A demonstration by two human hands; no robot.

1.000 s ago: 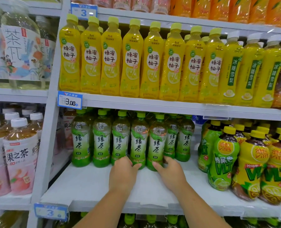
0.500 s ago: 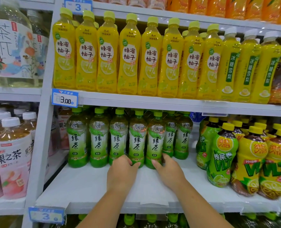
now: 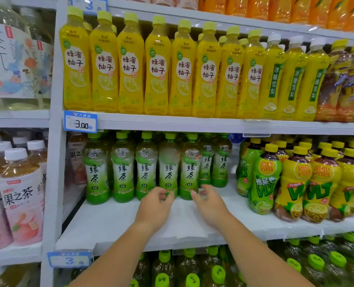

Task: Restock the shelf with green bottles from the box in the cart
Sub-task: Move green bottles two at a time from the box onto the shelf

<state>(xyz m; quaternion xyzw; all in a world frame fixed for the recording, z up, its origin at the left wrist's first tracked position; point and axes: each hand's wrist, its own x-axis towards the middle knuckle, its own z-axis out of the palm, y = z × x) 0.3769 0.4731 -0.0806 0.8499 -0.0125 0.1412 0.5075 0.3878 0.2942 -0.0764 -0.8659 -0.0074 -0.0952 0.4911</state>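
Now both our hands sit at the foot of the green bottles, a tight row mid-frame, set back on the white shelf. Our right hand is loose and spread, holding nothing; whether our left hand, fingers curled, pinches a bottle base we cannot tell. A knock down there could topple one into its neighbours.

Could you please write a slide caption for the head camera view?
Left hand and right hand at the bases of the green bottles on the white shelf, beneath yellow bottles.
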